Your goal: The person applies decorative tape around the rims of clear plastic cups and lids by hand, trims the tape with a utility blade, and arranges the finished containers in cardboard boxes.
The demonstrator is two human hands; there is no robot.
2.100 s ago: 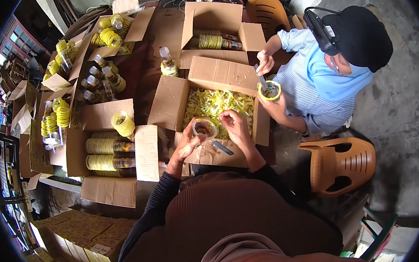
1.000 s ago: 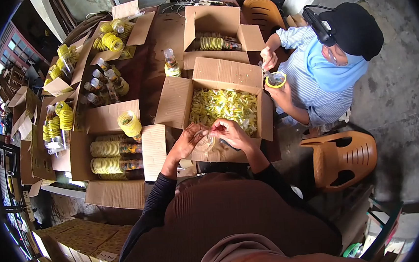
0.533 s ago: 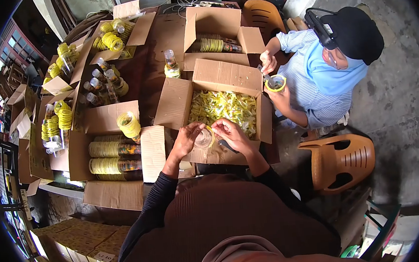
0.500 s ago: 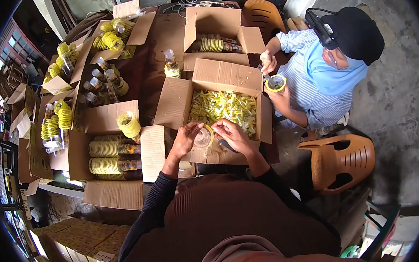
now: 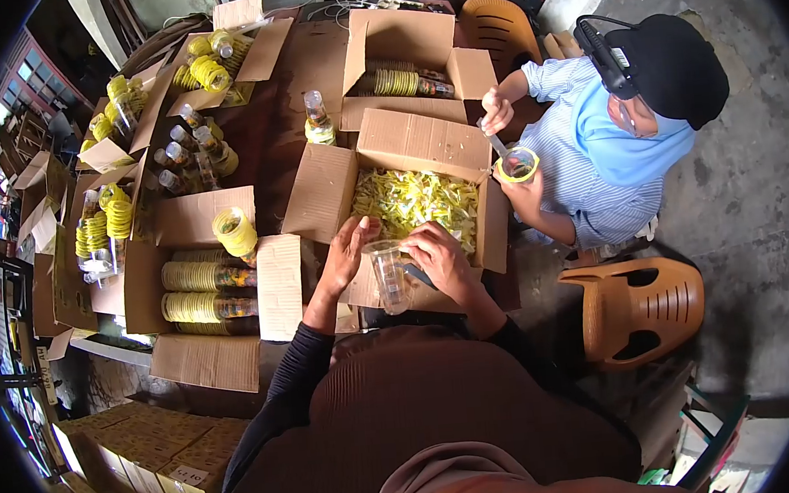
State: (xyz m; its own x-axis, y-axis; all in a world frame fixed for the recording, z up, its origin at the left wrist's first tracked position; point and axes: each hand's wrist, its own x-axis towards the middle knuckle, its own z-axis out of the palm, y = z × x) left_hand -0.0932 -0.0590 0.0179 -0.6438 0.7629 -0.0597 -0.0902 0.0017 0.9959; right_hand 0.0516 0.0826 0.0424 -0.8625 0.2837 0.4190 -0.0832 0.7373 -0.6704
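A clear plastic cup (image 5: 391,284) hangs tilted in front of me, its wide mouth up and its base toward my body. My right hand (image 5: 442,259) has its fingers closed on the right side of the cup's rim. At the left side of the rim is my left hand (image 5: 347,258), fingers stretched out; whether it touches the cup is hard to see. Just beyond both hands stands an open cardboard box (image 5: 319,192) full of small yellow-and-white pieces (image 5: 419,198). A dark object (image 5: 421,277) shows partly beneath my right hand.
To the left, a box (image 5: 204,363) holds stacked yellow-rimmed cups (image 5: 200,306), with another yellow-rimmed stack (image 5: 234,231) on top. Clear cups (image 5: 188,151) stand farther back. A co-worker (image 5: 608,137) at right holds a cup (image 5: 518,164) and a spoon-like tool. An orange chair (image 5: 640,310) stands nearby.
The cup has tipped so its side now shows, and the yellow around its rim no longer shows. My left fingers have straightened from a pinch. The co-worker's tool hand has shifted.
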